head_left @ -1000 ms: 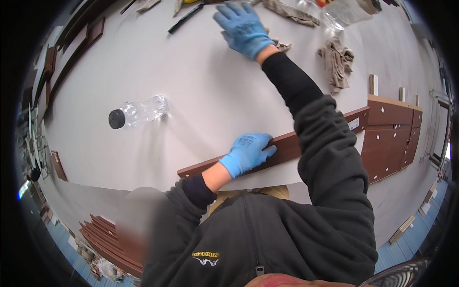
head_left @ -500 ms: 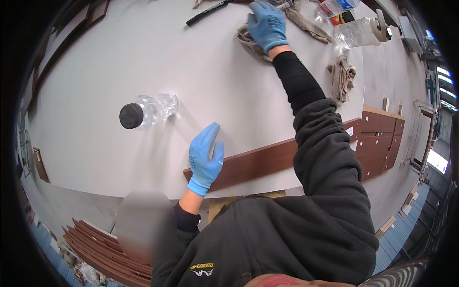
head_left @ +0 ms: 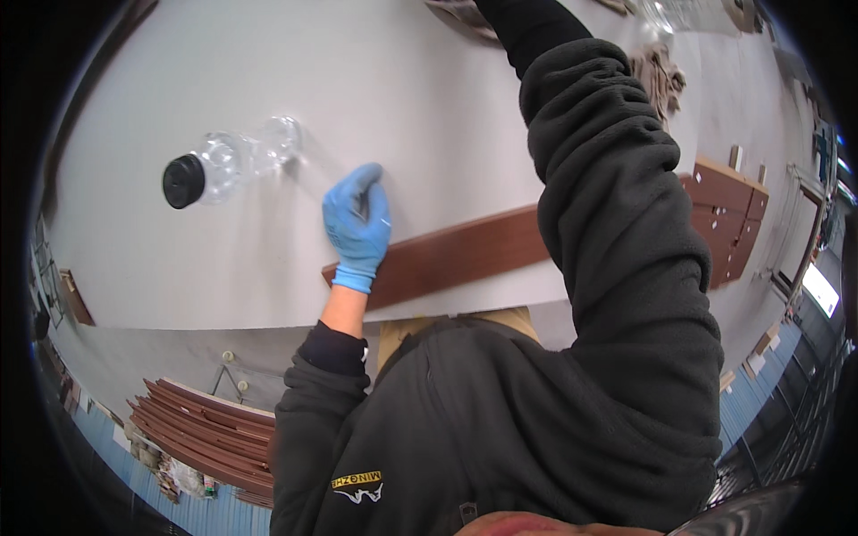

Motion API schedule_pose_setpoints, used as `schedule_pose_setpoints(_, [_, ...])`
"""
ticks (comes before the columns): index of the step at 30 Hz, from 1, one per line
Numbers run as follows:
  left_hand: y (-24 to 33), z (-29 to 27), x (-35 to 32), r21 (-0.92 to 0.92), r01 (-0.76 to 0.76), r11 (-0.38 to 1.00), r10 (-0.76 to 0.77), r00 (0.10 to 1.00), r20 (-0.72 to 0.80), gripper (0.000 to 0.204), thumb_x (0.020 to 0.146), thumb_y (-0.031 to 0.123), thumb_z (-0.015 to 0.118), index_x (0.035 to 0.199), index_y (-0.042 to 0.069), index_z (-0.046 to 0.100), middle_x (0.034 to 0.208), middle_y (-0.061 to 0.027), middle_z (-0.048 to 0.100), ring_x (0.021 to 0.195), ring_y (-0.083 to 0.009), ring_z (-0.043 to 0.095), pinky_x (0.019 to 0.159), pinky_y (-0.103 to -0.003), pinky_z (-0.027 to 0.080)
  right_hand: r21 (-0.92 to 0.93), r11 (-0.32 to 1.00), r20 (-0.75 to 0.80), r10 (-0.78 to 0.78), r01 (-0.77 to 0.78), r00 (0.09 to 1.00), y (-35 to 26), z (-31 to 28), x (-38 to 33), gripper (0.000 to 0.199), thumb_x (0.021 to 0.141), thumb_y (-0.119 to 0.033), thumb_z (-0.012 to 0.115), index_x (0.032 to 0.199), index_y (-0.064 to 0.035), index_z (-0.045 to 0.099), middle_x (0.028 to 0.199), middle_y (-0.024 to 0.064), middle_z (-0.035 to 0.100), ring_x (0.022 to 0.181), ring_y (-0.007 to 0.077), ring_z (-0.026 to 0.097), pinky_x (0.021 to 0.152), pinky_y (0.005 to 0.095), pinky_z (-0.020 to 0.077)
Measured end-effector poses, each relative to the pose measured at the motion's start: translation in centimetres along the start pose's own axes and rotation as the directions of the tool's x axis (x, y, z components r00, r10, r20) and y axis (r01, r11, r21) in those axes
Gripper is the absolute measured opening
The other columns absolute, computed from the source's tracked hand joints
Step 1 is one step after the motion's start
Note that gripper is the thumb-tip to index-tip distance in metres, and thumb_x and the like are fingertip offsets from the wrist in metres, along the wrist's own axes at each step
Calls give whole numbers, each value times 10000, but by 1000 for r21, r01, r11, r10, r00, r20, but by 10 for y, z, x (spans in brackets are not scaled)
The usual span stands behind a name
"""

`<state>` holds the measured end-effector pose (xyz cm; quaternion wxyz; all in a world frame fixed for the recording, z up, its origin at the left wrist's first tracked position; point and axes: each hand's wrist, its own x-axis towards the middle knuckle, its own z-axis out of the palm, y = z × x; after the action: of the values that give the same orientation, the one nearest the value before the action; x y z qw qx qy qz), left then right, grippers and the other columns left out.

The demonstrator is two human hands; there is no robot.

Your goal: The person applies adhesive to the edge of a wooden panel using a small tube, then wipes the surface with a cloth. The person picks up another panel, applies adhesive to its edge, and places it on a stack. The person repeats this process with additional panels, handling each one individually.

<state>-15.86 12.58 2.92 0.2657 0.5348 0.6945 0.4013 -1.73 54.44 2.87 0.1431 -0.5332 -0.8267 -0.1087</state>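
Observation:
My left hand (head_left: 356,221), in a blue glove, hovers over or rests at the left end of a long reddish-brown board (head_left: 465,256); contact cannot be made out. Its fingers are loosely curled, a gap shows beside the thumb, and nothing is visible in them. My right arm (head_left: 590,152) reaches far across the pale table (head_left: 179,268), and its hand lies beyond the top edge of the picture. Close to that forearm is part of a greyish cloth (head_left: 465,18). Left of my left hand is a clear bottle (head_left: 232,161) with a black cap, seemingly upright.
A crumpled beige cloth (head_left: 660,80) lies at the far right, near another clear container (head_left: 684,16) cut off by the frame. Reddish-brown panels (head_left: 728,214) are at the right end. Below the near table edge, at left, is a stack of brown boards (head_left: 206,433).
The view has shifted, and my right hand has left it at the top, together with the black marker. My left hand's fingers have curled in from a straighter pose.

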Motion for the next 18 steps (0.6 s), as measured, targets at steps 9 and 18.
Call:
schedule_pose_setpoints(9, [5, 6, -5, -32, 79, 996, -80, 997, -19, 202, 935, 58, 645, 1096, -12, 745, 1029, -136, 764, 950, -235, 730, 859, -341, 575, 423, 891, -368, 0, 167, 930, 58, -140, -124, 543, 813, -34, 643, 1351, 25, 606, 1164, 275, 699, 978, 406, 700, 891, 461, 559])
schedule_pose_setpoints(18, [135, 57, -25, -488, 172, 856, 73, 894, 443, 438, 1096, 267, 527, 1419, -18, 602, 1455, -167, 612, 1304, -243, 596, 1099, -390, 470, 820, -212, 572, 314, -532, 758, -11, -249, -385, 484, 875, -65, 743, 1343, -8, 631, 1068, 73, 705, 890, 131, 656, 805, 305, 560])
